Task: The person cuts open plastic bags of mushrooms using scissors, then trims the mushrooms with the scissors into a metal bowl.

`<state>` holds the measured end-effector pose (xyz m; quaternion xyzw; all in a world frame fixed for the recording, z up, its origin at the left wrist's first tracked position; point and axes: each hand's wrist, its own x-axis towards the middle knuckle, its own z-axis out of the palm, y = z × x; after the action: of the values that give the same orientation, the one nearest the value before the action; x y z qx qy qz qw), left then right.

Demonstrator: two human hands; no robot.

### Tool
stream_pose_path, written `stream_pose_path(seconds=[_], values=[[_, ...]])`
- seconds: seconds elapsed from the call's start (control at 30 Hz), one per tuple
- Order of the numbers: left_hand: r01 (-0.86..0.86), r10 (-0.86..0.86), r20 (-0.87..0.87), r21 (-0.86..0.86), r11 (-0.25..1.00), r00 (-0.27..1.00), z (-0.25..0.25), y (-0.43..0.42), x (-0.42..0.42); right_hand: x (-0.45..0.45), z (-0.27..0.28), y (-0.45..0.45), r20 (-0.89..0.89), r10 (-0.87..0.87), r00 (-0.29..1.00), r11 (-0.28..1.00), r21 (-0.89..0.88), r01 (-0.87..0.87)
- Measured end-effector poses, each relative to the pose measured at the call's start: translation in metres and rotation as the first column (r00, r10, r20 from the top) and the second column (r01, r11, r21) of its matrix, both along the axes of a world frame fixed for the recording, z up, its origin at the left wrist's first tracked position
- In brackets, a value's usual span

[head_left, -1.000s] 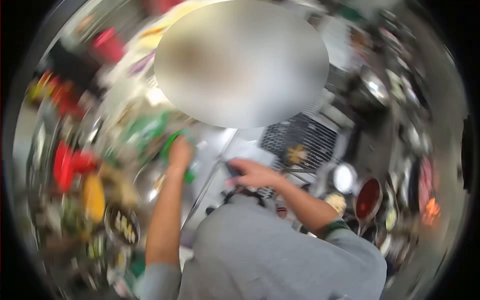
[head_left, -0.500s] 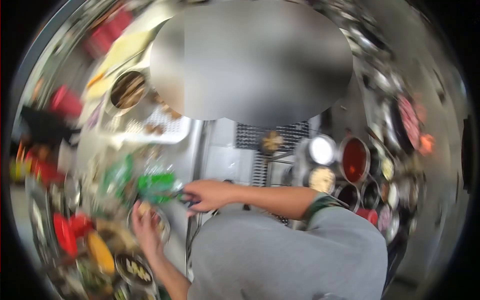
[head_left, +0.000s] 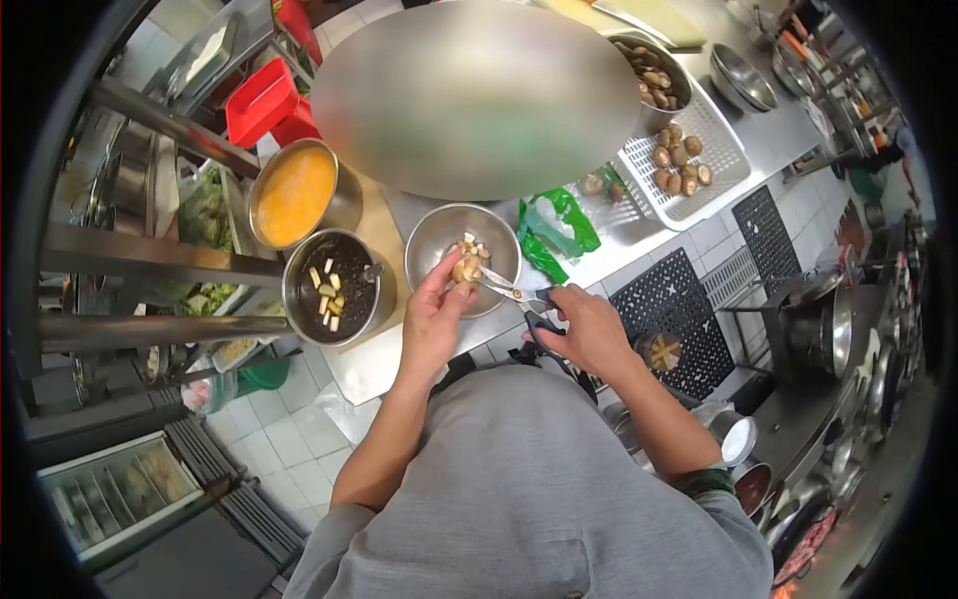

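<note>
Pale brown chunks of food are pinched between the fingers and thumb of the left hand, held up over the near part of a steel bowl. I can't tell for sure what they are. A pair of scissors comes in from the right, its blades reaching the chunks, and the right hand has its fingers closed around the dark handles. A few paler bits show in the bowl just beyond the fingertips.

Left of the bowl sit two metal pots: the nearer one has dark contents with pale sticks on top, and the farther one is filled with something orange. Beyond that, farther left, there's a red tub.

On the right of the bowl, a crumpled green bag lies on the metal counter. Farther right, a white basket holds loose brown mushrooms, with a deep pot of more mushrooms at its far left end. A black floor mat lies on the tiles, right of the right hand.
</note>
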<state>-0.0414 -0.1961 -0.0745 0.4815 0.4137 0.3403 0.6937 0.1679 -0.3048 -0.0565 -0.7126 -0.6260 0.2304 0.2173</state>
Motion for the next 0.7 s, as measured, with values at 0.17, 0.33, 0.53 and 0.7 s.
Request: stream_pose_path(seconds=[0.17, 0.33, 0.53, 0.7], values=[[-0.001, 0.001, 0.000, -0.020, 1.000, 1.000, -0.010, -0.004, -0.007, -0.012, -0.006, 0.012, 0.033, 0.022, 0.999, 1.000, -0.017, -0.021], [-0.058, 0.056, -0.021, -0.082, 0.995, 0.998, -0.009, -0.005, -0.008, -0.023, -0.008, 0.019, -0.023, 0.032, 0.999, 0.991, -0.126, -0.034], [-0.079, 0.074, -0.066, -0.088, 0.993, 0.995, -0.019, 0.005, -0.019, -0.030, -0.010, 0.032, -0.253, -0.045, 0.966, 0.937, -0.346, -0.047], [-0.111, 0.109, -0.028, -0.111, 0.988, 0.994, -0.016, 0.007, -0.026, -0.010, -0.033, 0.037, -0.750, -0.357, 0.556, 0.820, -0.537, -0.199]])
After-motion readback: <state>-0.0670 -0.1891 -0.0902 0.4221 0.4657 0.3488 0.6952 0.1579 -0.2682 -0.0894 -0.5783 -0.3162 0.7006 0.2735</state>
